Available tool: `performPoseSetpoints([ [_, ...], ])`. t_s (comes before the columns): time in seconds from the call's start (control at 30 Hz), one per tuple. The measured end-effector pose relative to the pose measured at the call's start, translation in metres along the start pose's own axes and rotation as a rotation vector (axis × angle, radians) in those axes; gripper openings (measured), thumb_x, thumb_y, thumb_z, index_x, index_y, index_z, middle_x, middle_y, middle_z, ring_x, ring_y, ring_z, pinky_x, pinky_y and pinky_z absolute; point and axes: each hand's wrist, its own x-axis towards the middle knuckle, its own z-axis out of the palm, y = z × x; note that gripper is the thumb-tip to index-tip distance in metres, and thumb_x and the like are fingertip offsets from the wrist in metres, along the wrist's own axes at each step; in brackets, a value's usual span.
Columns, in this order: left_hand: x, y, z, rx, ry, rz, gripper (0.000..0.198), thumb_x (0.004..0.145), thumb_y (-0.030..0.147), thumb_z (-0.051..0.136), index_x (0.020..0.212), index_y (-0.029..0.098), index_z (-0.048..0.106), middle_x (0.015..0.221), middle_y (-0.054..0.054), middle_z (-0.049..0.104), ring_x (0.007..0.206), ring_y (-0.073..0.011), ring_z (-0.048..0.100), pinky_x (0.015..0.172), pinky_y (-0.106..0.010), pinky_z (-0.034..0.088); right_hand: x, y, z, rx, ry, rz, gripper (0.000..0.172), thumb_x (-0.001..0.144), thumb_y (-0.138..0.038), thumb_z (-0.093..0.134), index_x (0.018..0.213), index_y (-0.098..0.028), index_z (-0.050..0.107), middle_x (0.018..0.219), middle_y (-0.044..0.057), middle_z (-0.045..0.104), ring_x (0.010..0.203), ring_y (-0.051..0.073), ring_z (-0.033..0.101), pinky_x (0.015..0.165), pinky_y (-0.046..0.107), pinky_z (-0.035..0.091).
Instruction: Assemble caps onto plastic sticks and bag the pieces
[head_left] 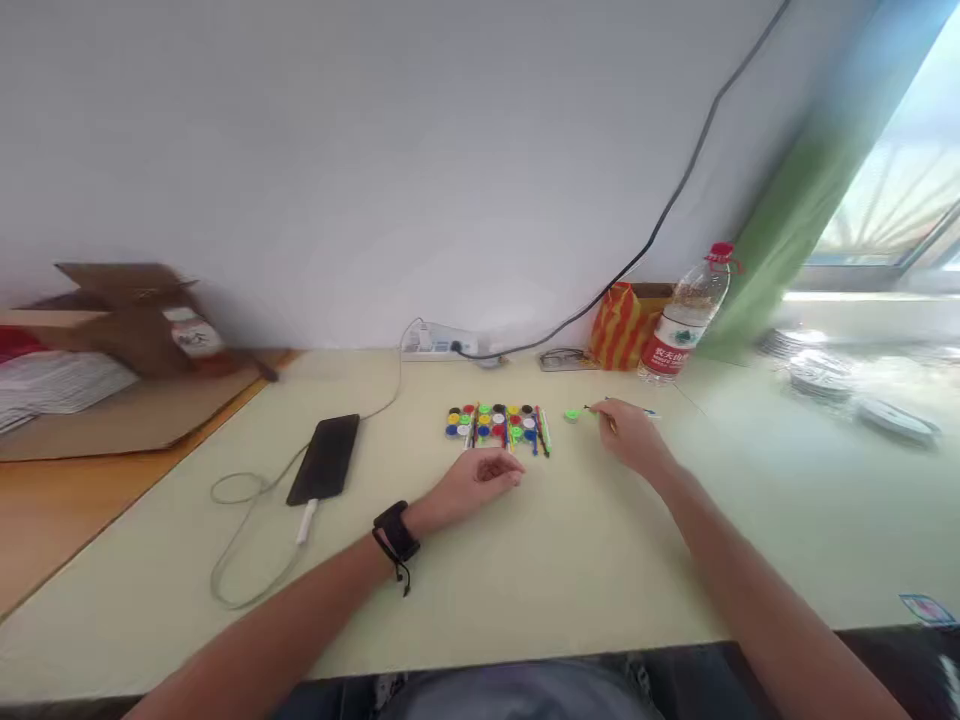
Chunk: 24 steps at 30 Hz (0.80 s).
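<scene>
My left hand (480, 480) rests on the table just in front of a cluster of small coloured discs (499, 419). Its fingers curl loosely, the thumb is a little apart, and no object shows in it. Thin coloured plastic sticks (545, 432) lie among and beside the discs, in white, green, blue, red and yellow. Further right, my right hand (628, 432) is closed in a pinch on a thin stick (651, 412), whose ends stick out on both sides of the fingers. A single green disc (571, 415) lies left of that hand, close to the stick's tip.
A phone (325, 460) with a white charging cable lies left. Behind stand a power strip (439, 343), a striped bag (616, 328) and a large water bottle (679, 320). White spools (821, 372) sit right; a cardboard box (142, 310) is at far left.
</scene>
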Motion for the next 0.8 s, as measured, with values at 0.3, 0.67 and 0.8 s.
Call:
performPoseSetpoints([
  [0.3,-0.003,-0.006,0.003,0.131,0.043,0.037,0.030,0.090,0.042,0.071,0.109,0.019,0.072,0.100,-0.007,0.070,0.084,-0.0165,0.062,0.081,-0.031,0.053,-0.004,-0.023,-0.021,0.051,-0.184,-0.058,0.019,0.079,-0.012,0.048,0.070,-0.021,0.062,0.072,0.002,0.069,0.068,0.018,0.060,0.066,0.029,0.038],
  [0.67,-0.008,0.002,0.006,0.405,-0.005,0.137,0.024,0.090,0.038,0.070,0.108,0.022,0.073,0.101,-0.005,0.063,0.081,-0.0162,0.054,0.071,-0.028,0.048,-0.024,-0.073,-0.009,0.466,-0.538,-0.159,0.020,0.086,-0.012,0.044,0.085,-0.021,0.061,0.082,0.000,0.063,0.070,0.016,0.051,0.064,0.027,0.036],
  [0.8,-0.007,-0.002,0.007,0.385,0.040,0.097,0.022,0.090,0.040,0.070,0.101,0.021,0.070,0.095,-0.003,0.065,0.077,-0.0154,0.055,0.068,-0.027,0.047,-0.024,-0.078,-0.011,0.544,-0.551,-0.111,0.019,0.093,-0.016,0.043,0.089,-0.021,0.061,0.084,0.000,0.059,0.074,0.016,0.049,0.068,0.028,0.037],
])
